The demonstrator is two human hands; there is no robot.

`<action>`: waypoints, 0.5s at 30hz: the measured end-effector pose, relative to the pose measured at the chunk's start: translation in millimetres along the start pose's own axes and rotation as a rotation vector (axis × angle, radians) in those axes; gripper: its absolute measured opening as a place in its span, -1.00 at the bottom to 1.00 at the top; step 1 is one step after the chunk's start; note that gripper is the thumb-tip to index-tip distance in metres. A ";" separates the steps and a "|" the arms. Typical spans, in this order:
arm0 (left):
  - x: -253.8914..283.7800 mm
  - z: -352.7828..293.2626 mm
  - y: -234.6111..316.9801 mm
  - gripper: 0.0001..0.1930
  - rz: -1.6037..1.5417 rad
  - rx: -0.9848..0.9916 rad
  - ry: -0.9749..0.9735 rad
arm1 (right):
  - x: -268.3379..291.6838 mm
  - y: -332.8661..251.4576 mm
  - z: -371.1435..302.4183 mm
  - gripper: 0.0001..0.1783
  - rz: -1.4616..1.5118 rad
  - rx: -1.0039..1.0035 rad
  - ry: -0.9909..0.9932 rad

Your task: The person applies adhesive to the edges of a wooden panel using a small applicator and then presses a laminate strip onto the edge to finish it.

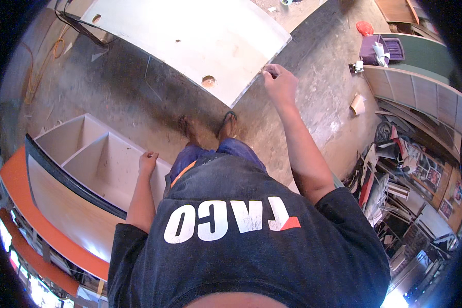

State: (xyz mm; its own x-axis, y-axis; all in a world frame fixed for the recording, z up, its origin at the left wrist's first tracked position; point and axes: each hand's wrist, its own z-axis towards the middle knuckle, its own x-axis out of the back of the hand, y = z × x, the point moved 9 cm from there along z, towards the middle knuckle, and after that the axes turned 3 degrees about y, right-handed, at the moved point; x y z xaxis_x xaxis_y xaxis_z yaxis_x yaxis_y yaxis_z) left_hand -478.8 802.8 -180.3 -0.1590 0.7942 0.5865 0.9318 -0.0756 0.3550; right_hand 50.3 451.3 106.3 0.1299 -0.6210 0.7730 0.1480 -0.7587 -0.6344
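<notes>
My right hand (281, 86) is raised in front of me with its fingers curled into a pinch. Its fingertips lie at the right edge of a large white board (190, 41), which has two round holes; whether they touch it I cannot make out. Anything within the pinch is hidden or too small to name. Down at my left side, my left hand (148, 161) has its fingers drawn in beside the rim of an open, pale box-like cabinet (108, 163) with a divider. What those fingers hold, if anything, does not show.
A purple basket (373, 50) and a red bag (364, 28) sit by a green-topped counter (421, 54) on the far right. Piled scrap (395, 164) lines the right side. An orange cord (59, 49) trails over the floor at left. My feet stand near the board's corner.
</notes>
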 end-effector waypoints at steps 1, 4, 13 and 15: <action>1.7 -0.9 3.4 -0.49 0.019 -0.003 0.006 | 0.9 0.9 -0.9 -0.80 -0.012 0.010 0.015; 5.1 -3.9 19.6 -0.50 0.024 -0.037 0.016 | 4.1 4.0 -3.2 -0.79 0.004 -0.027 0.042; 2.3 11.7 0.7 -0.54 -0.033 -0.136 0.052 | 8.7 -1.2 10.1 -0.76 -0.112 -0.019 -0.012; -0.3 7.1 10.2 -0.54 0.031 -0.086 0.029 | 23.8 0.9 20.7 -0.73 -0.120 0.114 0.189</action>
State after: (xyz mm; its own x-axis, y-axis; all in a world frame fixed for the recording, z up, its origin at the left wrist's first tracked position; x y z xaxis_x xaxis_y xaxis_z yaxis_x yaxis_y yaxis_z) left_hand -466.9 806.0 -182.1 -0.1416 0.7727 0.6187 0.9050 -0.1522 0.3972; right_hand 73.9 439.9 124.0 -0.0792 -0.5614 0.8237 0.2619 -0.8090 -0.5262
